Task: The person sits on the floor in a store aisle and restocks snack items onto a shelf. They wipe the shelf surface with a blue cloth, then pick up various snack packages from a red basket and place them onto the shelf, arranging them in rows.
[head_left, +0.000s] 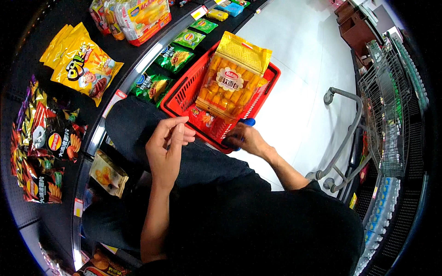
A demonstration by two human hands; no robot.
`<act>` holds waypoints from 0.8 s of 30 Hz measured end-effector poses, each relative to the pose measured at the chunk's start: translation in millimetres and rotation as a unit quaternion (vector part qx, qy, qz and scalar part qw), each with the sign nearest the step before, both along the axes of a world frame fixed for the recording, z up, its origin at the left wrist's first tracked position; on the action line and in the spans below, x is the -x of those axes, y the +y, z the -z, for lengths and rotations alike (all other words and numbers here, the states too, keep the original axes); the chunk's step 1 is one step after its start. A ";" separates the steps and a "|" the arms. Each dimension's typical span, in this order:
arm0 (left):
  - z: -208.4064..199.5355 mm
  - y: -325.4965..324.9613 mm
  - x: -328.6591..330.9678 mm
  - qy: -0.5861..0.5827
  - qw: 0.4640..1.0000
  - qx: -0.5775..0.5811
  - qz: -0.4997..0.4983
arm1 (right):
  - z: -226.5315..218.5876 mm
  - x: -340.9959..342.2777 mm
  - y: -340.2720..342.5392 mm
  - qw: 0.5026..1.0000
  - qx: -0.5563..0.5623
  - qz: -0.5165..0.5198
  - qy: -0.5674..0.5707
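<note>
A red plastic shopping basket [270,76] stands in front of my knees. Across it lies a large clear-and-yellow bag of bread rolls [221,99], its yellow top toward the far side. Under the bag, a red snack packet [200,118] shows in the near part of the basket. My right hand [252,139] is at the basket's near right corner, fingers curled round its blue-gripped handle [247,122]. My left hand [166,147] is raised just short of the near left rim, fingers loosely bent, thumb apart, nothing in it.
On the left shelf lie yellow snack bags [85,64], dark chip bags [50,133] and a multipack [142,20]. Green chip bags [175,57] line a lower shelf beside the basket. A wire shopping cart [386,110] stands right, near bottled water [382,211]. White floor tiles [294,92] lie between.
</note>
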State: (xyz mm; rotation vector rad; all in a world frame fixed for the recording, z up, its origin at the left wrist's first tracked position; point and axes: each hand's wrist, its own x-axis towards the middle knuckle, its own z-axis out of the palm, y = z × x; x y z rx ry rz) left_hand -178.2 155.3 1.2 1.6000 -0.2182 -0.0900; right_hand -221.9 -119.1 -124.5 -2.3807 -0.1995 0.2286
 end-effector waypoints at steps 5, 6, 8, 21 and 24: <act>0.8 0.3 0.4 0.008 1.000 0.005 0.006 | 6.7 -56.1 -59.6 0.947 -0.144 0.270 -0.101; 0.1 -0.6 0.1 0.008 1.000 0.008 0.010 | 16.8 -71.2 -82.4 0.925 -0.173 0.297 -0.161; 1.2 1.0 -0.2 0.004 1.000 0.012 0.011 | -1.7 -94.8 -97.9 0.890 -0.194 0.367 -0.187; 0.8 1.2 -0.5 -0.006 1.000 0.022 0.019 | 24.7 -174.6 -139.3 0.876 -0.262 0.380 -0.138; 1.6 1.6 0.1 0.000 0.999 0.027 0.017 | 36.7 -167.2 -138.4 0.877 -0.232 0.392 -0.151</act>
